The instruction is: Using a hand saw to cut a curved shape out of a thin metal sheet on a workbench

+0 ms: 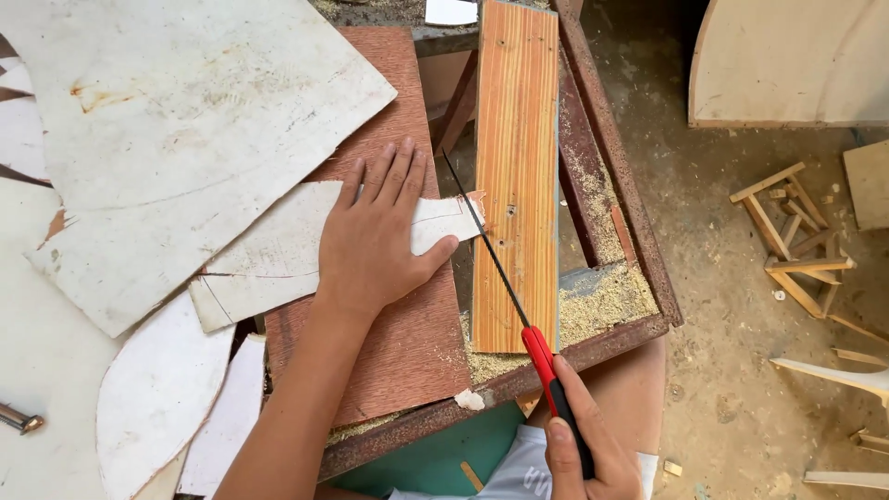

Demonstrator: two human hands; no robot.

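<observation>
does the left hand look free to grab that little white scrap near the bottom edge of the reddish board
Probably not right now. The left hand is spread flat, pressing the white sheet piece down while the right hand holds the saw. Nothing blocks the white scrap, though.

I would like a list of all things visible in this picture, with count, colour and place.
white sheet piece: one, white with drawn lines, under the left hand, its end at the saw blade
handsaw: one, thin dark blade, red and black handle, in the right hand
reddish board: one, red-brown, beneath the white piece
striped plank: one, orange, right of the blade
metal frame: one, rusty, strewn with sawdust
large white sheets: several, stained, on the left
wooden offcuts: a pile, pale, on the floor at right
left hand: pressing flat on the white piece
right hand: gripping the saw handle
</observation>
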